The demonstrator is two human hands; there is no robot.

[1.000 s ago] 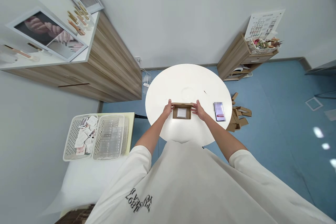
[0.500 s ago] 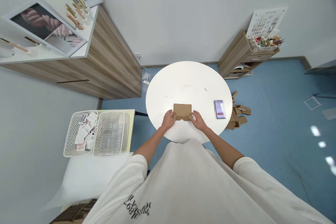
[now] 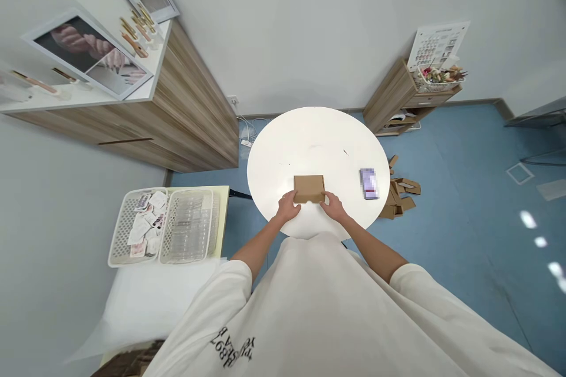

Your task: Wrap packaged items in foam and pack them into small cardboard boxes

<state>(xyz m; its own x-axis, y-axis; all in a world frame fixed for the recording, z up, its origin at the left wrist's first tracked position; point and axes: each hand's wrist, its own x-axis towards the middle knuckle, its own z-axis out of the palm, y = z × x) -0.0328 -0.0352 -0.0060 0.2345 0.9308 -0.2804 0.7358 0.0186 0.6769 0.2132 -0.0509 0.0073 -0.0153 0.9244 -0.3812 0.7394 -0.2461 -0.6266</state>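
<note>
A small brown cardboard box (image 3: pixel 308 188) lies closed on the round white table (image 3: pixel 318 147), near its front edge. My left hand (image 3: pixel 288 207) grips the box's near left corner with curled fingers. My right hand (image 3: pixel 332 206) holds the near right corner the same way. Both hands press on the front side of the box.
A phone (image 3: pixel 368 182) lies on the table to the right. Loose cardboard pieces (image 3: pixel 400 191) sit on the blue floor past the table's right edge. Two white baskets (image 3: pixel 165 225) stand on a low surface to my left. Wooden cabinets line the back wall.
One second ago the box was open with a white item showing inside. Its lid is now shut, and my hands have moved from its sides to its near corners.
</note>
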